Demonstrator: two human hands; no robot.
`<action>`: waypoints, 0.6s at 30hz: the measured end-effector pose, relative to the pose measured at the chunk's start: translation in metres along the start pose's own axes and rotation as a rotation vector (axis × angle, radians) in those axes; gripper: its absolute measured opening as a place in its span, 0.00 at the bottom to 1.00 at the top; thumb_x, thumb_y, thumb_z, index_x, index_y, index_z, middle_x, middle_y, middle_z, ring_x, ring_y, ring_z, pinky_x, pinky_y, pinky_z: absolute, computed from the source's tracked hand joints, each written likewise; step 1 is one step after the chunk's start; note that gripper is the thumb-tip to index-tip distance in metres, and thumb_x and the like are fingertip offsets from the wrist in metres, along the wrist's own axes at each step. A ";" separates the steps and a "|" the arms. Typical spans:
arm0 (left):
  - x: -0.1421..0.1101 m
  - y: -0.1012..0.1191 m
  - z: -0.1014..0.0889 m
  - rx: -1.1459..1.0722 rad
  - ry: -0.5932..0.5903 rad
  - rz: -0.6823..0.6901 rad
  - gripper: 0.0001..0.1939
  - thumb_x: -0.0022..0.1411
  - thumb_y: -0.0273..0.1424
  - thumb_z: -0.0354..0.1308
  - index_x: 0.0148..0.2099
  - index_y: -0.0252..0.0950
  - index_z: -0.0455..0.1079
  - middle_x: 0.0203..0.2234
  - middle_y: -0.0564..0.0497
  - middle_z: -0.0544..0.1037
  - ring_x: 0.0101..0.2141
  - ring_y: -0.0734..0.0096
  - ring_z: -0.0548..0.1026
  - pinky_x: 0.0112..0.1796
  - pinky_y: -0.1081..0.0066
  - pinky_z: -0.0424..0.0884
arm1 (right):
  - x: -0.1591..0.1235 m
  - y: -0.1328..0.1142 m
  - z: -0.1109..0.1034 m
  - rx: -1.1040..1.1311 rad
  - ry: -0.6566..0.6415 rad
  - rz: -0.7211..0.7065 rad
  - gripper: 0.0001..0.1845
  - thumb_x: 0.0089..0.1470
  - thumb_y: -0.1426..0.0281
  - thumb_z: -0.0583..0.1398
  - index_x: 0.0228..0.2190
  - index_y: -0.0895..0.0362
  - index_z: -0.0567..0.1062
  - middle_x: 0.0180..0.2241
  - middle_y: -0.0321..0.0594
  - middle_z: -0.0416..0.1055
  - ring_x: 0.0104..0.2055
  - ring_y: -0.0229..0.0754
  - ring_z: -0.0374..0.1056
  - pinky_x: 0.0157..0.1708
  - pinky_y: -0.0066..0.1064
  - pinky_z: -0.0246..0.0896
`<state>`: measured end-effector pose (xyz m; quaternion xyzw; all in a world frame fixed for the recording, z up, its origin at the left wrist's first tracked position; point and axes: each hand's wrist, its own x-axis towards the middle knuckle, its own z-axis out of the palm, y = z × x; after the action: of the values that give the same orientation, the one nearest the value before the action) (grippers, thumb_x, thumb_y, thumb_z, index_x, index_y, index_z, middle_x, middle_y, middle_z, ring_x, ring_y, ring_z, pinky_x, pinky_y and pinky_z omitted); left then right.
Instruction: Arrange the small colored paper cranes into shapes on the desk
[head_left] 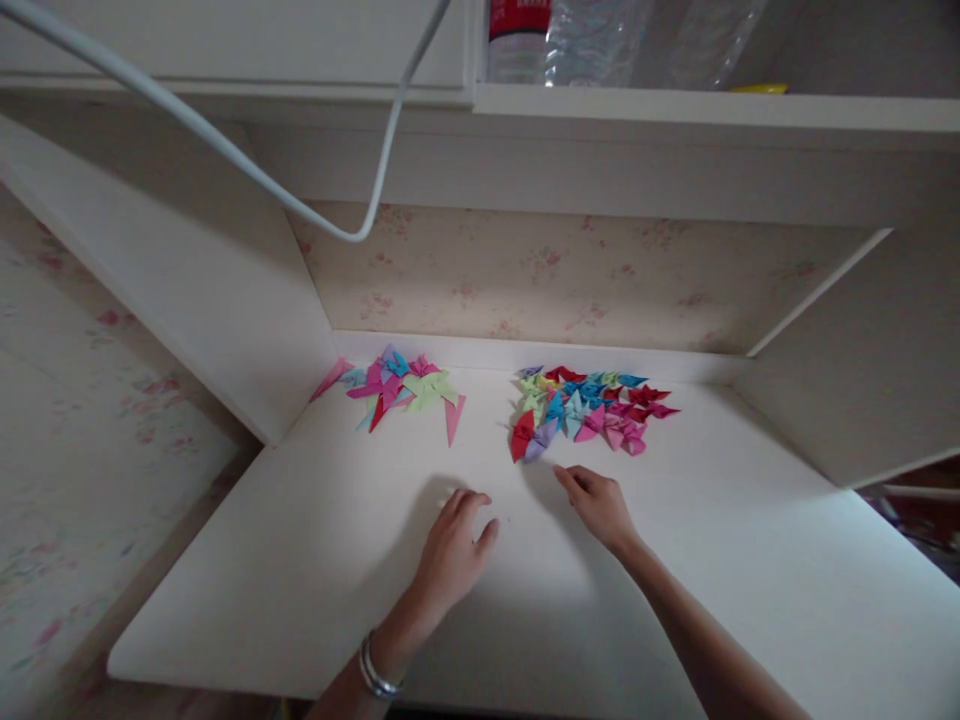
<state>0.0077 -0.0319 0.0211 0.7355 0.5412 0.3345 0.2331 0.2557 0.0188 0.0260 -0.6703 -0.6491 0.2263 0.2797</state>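
My left hand (459,545) hovers above the white desk with thumb and fingers apart and nothing in it. Closer to the rows of paper figures is my right hand (596,500), its fingers curled in and its thumb and index pressed together, with nothing visible in them. Just beyond its fingertips lie a purple folded paper crane (541,440) and a red paper crane (523,435). Behind these, several colourful paper cranes (576,412) stand in packed rows. A looser pile of folded papers (397,385) lies to the left, with a pink folded strip (454,418) at its edge.
The white desk (300,560) sits between side panels, with floral wallpaper (540,270) behind. A pale curved rod (262,180) crosses the upper left. Overhead, a shelf (712,108) holds plastic bottles (592,45).
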 end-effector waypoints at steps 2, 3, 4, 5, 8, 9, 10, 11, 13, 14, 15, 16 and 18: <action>0.025 0.010 0.012 0.062 -0.012 0.088 0.17 0.59 0.33 0.58 0.51 0.38 0.67 0.46 0.44 0.71 0.48 0.61 0.70 0.50 0.61 0.68 | -0.017 0.025 -0.005 -0.019 0.092 0.099 0.29 0.58 0.47 0.48 0.25 0.54 0.76 0.19 0.37 0.71 0.23 0.43 0.67 0.25 0.29 0.56; 0.038 0.014 0.018 0.095 -0.012 0.120 0.20 0.58 0.34 0.60 0.53 0.39 0.66 0.49 0.43 0.69 0.50 0.59 0.69 0.51 0.60 0.67 | -0.023 0.035 -0.006 -0.031 0.129 0.128 0.30 0.57 0.46 0.47 0.26 0.54 0.76 0.20 0.38 0.72 0.24 0.44 0.68 0.26 0.30 0.57; 0.050 0.019 0.025 0.128 -0.008 0.137 0.24 0.57 0.36 0.61 0.55 0.40 0.65 0.52 0.42 0.67 0.51 0.58 0.67 0.53 0.58 0.66 | -0.028 0.043 -0.005 -0.041 0.157 0.143 0.30 0.57 0.46 0.47 0.28 0.54 0.77 0.22 0.39 0.73 0.26 0.44 0.69 0.27 0.30 0.57; 0.062 0.023 0.033 0.162 0.001 0.144 0.26 0.55 0.38 0.63 0.56 0.40 0.64 0.54 0.41 0.64 0.52 0.56 0.66 0.53 0.57 0.65 | -0.031 0.049 -0.004 -0.048 0.174 0.146 0.30 0.58 0.46 0.47 0.29 0.54 0.77 0.24 0.40 0.75 0.28 0.45 0.70 0.29 0.31 0.58; 0.094 0.035 0.055 0.272 0.013 0.154 0.33 0.54 0.41 0.64 0.60 0.41 0.61 0.59 0.40 0.58 0.57 0.50 0.61 0.55 0.54 0.62 | -0.031 0.057 0.001 -0.081 0.153 0.138 0.31 0.58 0.47 0.45 0.32 0.53 0.78 0.27 0.42 0.77 0.29 0.45 0.71 0.30 0.31 0.58; 0.103 0.038 0.062 0.308 0.016 0.155 0.34 0.53 0.41 0.64 0.61 0.41 0.59 0.61 0.40 0.56 0.58 0.49 0.58 0.55 0.54 0.61 | -0.030 0.056 0.003 -0.109 0.133 0.142 0.31 0.59 0.47 0.45 0.32 0.53 0.79 0.27 0.42 0.77 0.29 0.45 0.71 0.29 0.31 0.57; 0.112 0.040 0.069 0.343 0.015 0.153 0.36 0.53 0.41 0.64 0.62 0.42 0.58 0.62 0.41 0.54 0.59 0.47 0.56 0.55 0.53 0.61 | -0.028 0.056 0.004 -0.145 0.111 0.150 0.31 0.59 0.48 0.44 0.33 0.52 0.79 0.28 0.41 0.77 0.30 0.45 0.71 0.28 0.31 0.57; 0.121 0.042 0.075 0.377 0.008 0.148 0.38 0.52 0.42 0.64 0.63 0.42 0.56 0.63 0.41 0.52 0.60 0.46 0.54 0.55 0.51 0.60 | -0.026 0.056 0.005 -0.182 0.089 0.157 0.30 0.59 0.48 0.44 0.33 0.52 0.79 0.29 0.41 0.78 0.30 0.45 0.71 0.28 0.30 0.55; 0.137 0.044 0.085 0.443 -0.031 0.135 0.42 0.51 0.43 0.65 0.64 0.44 0.53 0.65 0.41 0.49 0.61 0.44 0.51 0.55 0.48 0.59 | -0.023 0.055 0.005 -0.227 0.060 0.165 0.29 0.59 0.49 0.45 0.34 0.51 0.79 0.30 0.41 0.78 0.31 0.44 0.72 0.27 0.29 0.53; 0.144 0.044 0.088 0.475 -0.062 0.132 0.42 0.51 0.43 0.65 0.65 0.44 0.52 0.65 0.42 0.48 0.62 0.43 0.49 0.55 0.46 0.58 | -0.022 0.056 0.005 -0.233 0.053 0.166 0.29 0.59 0.49 0.45 0.34 0.51 0.79 0.30 0.40 0.78 0.31 0.43 0.72 0.27 0.29 0.53; 0.152 0.044 0.091 0.507 -0.098 0.136 0.42 0.51 0.43 0.64 0.65 0.44 0.52 0.65 0.42 0.48 0.62 0.43 0.48 0.55 0.45 0.58 | -0.021 0.056 0.005 -0.230 0.049 0.165 0.29 0.60 0.49 0.45 0.34 0.51 0.79 0.30 0.40 0.78 0.31 0.43 0.72 0.27 0.28 0.52; 0.160 0.043 0.092 0.535 -0.138 0.146 0.41 0.51 0.42 0.64 0.64 0.45 0.53 0.66 0.43 0.48 0.63 0.44 0.47 0.55 0.44 0.57 | -0.021 0.057 0.005 -0.224 0.049 0.163 0.28 0.60 0.49 0.45 0.34 0.51 0.79 0.30 0.40 0.78 0.31 0.43 0.72 0.27 0.28 0.52; 0.177 0.040 0.092 0.572 -0.236 0.168 0.38 0.52 0.39 0.63 0.63 0.46 0.55 0.66 0.44 0.48 0.63 0.44 0.47 0.54 0.42 0.56 | -0.020 0.057 0.005 -0.227 0.054 0.170 0.29 0.61 0.50 0.45 0.33 0.51 0.79 0.29 0.39 0.78 0.31 0.43 0.72 0.26 0.28 0.52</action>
<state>0.1356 0.1264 0.0301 0.8469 0.5200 0.0993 0.0494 0.2936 -0.0012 -0.0172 -0.7560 -0.6037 0.1561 0.1991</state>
